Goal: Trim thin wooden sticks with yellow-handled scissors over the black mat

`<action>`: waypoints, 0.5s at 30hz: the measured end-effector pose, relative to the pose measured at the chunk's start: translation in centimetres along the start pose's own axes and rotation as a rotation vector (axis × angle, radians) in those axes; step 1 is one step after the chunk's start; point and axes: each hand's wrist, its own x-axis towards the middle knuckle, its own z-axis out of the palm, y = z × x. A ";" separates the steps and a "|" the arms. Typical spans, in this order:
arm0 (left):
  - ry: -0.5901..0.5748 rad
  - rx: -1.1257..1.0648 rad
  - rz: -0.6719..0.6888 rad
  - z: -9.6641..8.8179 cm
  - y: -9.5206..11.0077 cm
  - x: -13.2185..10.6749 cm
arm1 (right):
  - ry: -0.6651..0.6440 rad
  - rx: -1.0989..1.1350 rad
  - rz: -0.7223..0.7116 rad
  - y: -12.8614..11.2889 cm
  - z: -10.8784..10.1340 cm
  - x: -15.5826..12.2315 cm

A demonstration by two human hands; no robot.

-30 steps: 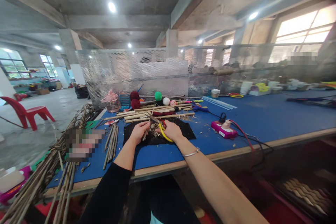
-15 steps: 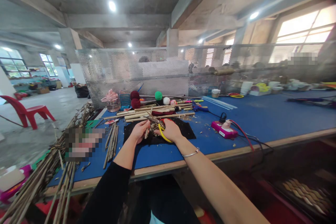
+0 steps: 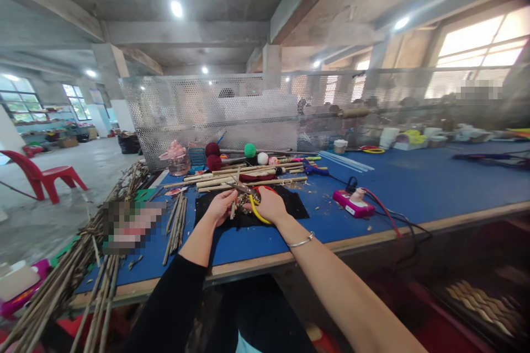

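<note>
My left hand is closed around a thin pale stick, which it holds nearly upright. In my right hand is a pair of scissors with yellow and red handles, the fingers closed on the grips. The metal blades point left, toward the stick; whether they touch it I cannot tell. Under both hands lies a black cloth with small wood chips on it. Just beyond, several peeled wooden sticks lie crosswise on the blue table.
Short twigs lie left of the cloth, and a large bundle of branches leans at the table's left. Yarn balls and a pink-lidded jar stand behind. To the right is a magenta power strip with cords. A perforated metal screen backs the table.
Both hands stay almost in place, still holding the stick and the scissors. Only a very slight shift of the stick and the blades shows.
</note>
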 end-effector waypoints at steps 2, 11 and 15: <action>-0.009 0.000 0.007 0.0 0.0 0.0 | -0.024 -0.016 0.037 0.1 0.0 0.0; 0.006 0.028 0.013 0.1 0.0 -0.1 | -0.091 -0.001 0.068 0.5 0.4 0.3; 0.030 0.057 0.002 0.2 0.2 -0.3 | -0.112 -0.001 0.073 0.3 0.2 0.2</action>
